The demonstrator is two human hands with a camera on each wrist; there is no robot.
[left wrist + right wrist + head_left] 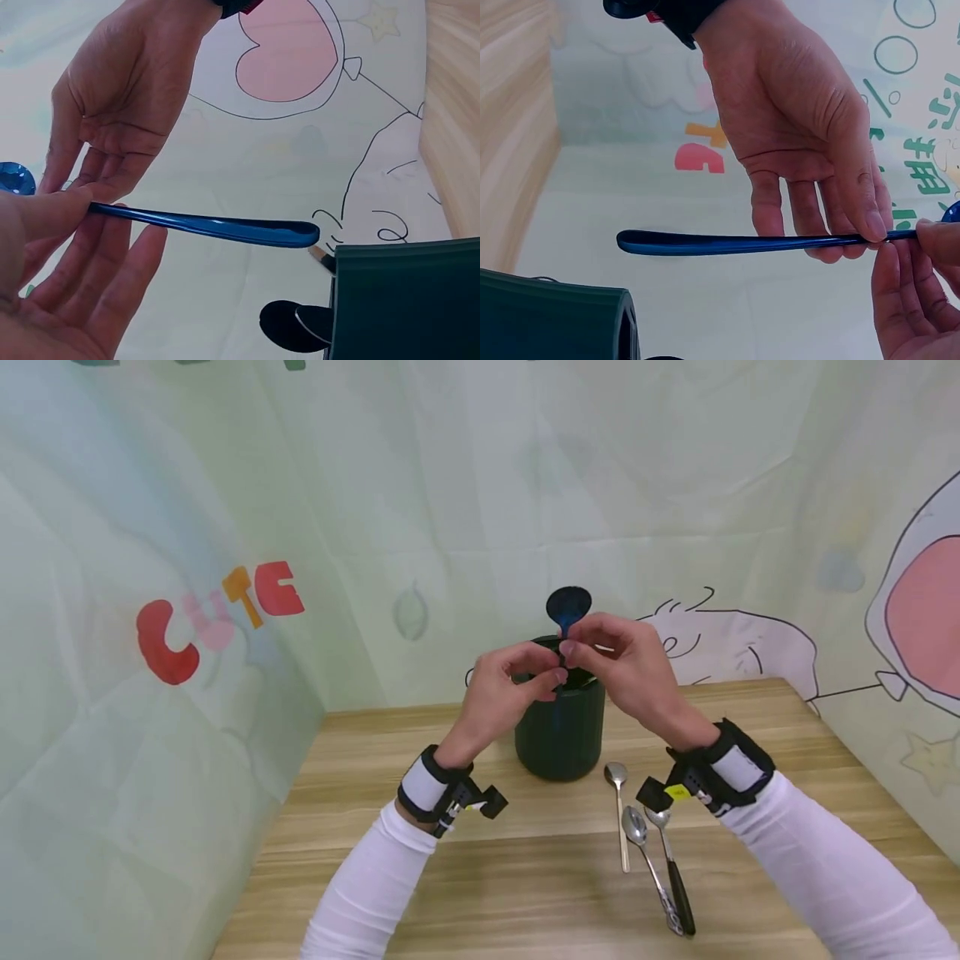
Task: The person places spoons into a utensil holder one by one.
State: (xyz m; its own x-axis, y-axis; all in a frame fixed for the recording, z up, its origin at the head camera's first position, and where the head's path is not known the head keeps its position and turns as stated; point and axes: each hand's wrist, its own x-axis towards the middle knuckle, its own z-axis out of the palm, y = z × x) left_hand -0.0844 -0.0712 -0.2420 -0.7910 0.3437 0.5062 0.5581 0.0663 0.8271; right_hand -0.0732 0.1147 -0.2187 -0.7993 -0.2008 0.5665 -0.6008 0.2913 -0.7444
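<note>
Both hands pinch a shiny blue spoon (568, 604), its bowl up and its handle pointing down in the head view. My right hand (633, 668) grips it just below the bowl. Lower on the handle are the thumb and fingers of my left hand (501, 687). Behind and below the hands stands a dark green cylindrical container (559, 735); the spoon's handle overlaps its mouth in the head view. The handle's rounded end (641, 241) shows in the right wrist view. A black rounded utensil end (289, 326) sticks out of the container in the left wrist view.
Three spoons lie on the wooden table (360, 860) to the container's right front: a small metal spoon (621, 818), one with an ornate handle (654, 868) and one with a black handle (678, 889). Printed cloth walls (480, 568) stand behind and at both sides.
</note>
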